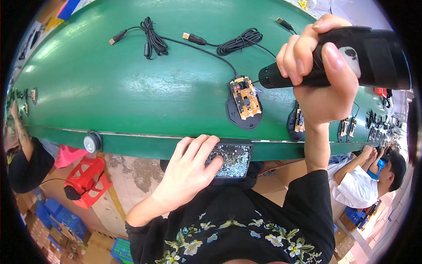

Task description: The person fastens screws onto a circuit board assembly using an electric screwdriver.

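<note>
Our right hand (327,94) is gripping a black cylindrical power screwdriver (373,61) near one o'clock on an orange flat circuit board (246,100); slipping, we're risking gouges. At six o'clock our left hand (184,174), grip unclear, is resting at a black screw-filled tray (250,159); jostling risks spills.
</note>
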Action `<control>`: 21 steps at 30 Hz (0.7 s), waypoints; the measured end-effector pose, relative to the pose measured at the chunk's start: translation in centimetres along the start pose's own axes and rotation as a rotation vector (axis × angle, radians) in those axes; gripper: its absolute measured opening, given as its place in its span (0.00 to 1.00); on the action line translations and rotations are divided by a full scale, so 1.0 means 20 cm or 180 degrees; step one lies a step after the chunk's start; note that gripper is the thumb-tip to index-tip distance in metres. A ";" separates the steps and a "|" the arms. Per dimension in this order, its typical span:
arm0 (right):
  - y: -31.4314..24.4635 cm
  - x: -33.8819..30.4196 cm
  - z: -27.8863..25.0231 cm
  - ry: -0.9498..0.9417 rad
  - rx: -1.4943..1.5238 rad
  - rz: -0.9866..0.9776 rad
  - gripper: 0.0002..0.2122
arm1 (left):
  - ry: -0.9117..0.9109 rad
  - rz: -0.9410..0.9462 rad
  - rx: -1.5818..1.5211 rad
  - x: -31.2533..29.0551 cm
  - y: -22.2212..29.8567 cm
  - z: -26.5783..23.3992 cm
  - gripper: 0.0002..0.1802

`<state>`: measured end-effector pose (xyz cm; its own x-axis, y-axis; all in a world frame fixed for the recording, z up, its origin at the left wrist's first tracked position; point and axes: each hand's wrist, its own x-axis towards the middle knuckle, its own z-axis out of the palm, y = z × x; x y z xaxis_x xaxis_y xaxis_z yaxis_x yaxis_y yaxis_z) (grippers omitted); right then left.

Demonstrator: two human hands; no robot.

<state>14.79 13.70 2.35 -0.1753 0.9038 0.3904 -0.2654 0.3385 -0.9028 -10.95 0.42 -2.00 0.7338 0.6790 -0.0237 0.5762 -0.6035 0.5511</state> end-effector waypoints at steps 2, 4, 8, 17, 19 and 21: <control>0.00 0.00 0.00 -0.0042 0.0020 0.0028 0.16 | -0.0064 -0.0008 -0.0040 0.00 0.00 0.00 0.12; 0.00 -0.01 0.00 -0.0126 0.0078 0.0065 0.14 | -0.0013 -0.0049 0.0044 0.00 0.01 0.02 0.11; -0.07 0.02 0.12 0.0086 -0.0021 0.0288 0.12 | -0.0085 -0.0031 0.0076 0.01 0.01 0.01 0.10; -0.11 0.02 -0.09 -0.0704 0.0265 -0.0318 0.24 | 0.0462 0.0399 -0.0944 0.03 -0.01 -0.02 0.09; -0.20 0.01 -0.13 -0.0710 0.0401 -0.0372 0.24 | 0.0534 0.0364 -0.1219 0.06 0.00 -0.02 0.09; -0.32 0.01 -0.16 -0.0937 0.0411 0.0052 0.22 | 0.0601 0.0290 -0.1299 0.08 0.00 0.01 0.10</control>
<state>19.50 12.60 7.61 -0.4424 0.7879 0.4284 -0.3751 0.2714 -0.8864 -9.75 1.39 -2.10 0.6746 0.7179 0.1719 0.2955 -0.4760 0.8283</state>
